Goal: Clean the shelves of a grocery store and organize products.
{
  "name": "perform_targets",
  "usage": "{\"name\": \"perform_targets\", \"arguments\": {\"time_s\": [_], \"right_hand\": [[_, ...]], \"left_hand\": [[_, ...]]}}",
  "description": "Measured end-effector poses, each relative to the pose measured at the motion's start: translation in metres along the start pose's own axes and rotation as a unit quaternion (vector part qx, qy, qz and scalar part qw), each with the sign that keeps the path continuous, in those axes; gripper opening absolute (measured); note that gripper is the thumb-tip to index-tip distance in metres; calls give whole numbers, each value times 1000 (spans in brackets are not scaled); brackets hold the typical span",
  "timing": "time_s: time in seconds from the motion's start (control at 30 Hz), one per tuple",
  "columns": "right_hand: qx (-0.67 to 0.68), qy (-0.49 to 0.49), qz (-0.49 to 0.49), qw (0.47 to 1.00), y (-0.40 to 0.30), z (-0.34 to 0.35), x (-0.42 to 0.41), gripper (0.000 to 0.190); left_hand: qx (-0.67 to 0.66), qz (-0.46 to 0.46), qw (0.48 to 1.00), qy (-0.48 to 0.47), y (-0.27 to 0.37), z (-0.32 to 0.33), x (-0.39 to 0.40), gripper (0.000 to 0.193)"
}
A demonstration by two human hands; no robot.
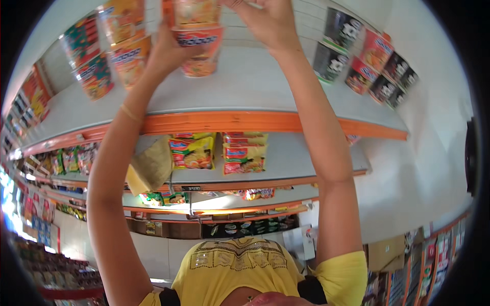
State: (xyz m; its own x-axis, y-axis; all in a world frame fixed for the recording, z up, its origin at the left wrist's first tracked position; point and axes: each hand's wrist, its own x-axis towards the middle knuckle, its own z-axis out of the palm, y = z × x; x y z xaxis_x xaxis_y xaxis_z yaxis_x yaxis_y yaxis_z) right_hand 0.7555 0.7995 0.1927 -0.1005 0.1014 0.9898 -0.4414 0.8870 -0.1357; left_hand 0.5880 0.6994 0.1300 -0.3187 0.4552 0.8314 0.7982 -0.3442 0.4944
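Observation:
My left hand holds the left side of a stack of orange-and-white instant noodle cups on the top shelf. Its thumb lies across the front of the lower cup. An upper cup rests on top, cut off by the picture's upper edge. My right hand reaches up to the right of that upper cup, its fingertips close to the cup's top. Part of this hand is out of the picture, so its grip is unclear. Left of the stack stand yellow-orange noodle cups and green-and-red ones.
Black cups and red cups stand stacked at the right end. An orange shelf edge runs below my forearms. Underneath, noodle packets stand beside a brown paper or cardboard piece. A white wall bounds the right side.

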Motion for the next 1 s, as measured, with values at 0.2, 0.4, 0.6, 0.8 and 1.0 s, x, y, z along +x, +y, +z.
{"name": "perform_targets", "arguments": {"time_s": [0.2,0.4,0.6,0.8,1.0], "right_hand": [[72,204,-42,975,-44,-145,-62,51],[-75,453,127,879,-32,-251,-191,22],[-283,272,376,839,49,-326,-332,96],[-158,161,363,904,81,-308,-348,114],[-102,157,393,900,65,-309,-349,105]], "left_hand": [[161,145,959,180,13,-5,6,83],[1,265,943,200,28,-6,-5,19],[-160,229,935,220,77,13,-37,14],[-275,240,921,133,104,69,-136,17],[-277,-95,955,-53,85,135,-215,8]]}}
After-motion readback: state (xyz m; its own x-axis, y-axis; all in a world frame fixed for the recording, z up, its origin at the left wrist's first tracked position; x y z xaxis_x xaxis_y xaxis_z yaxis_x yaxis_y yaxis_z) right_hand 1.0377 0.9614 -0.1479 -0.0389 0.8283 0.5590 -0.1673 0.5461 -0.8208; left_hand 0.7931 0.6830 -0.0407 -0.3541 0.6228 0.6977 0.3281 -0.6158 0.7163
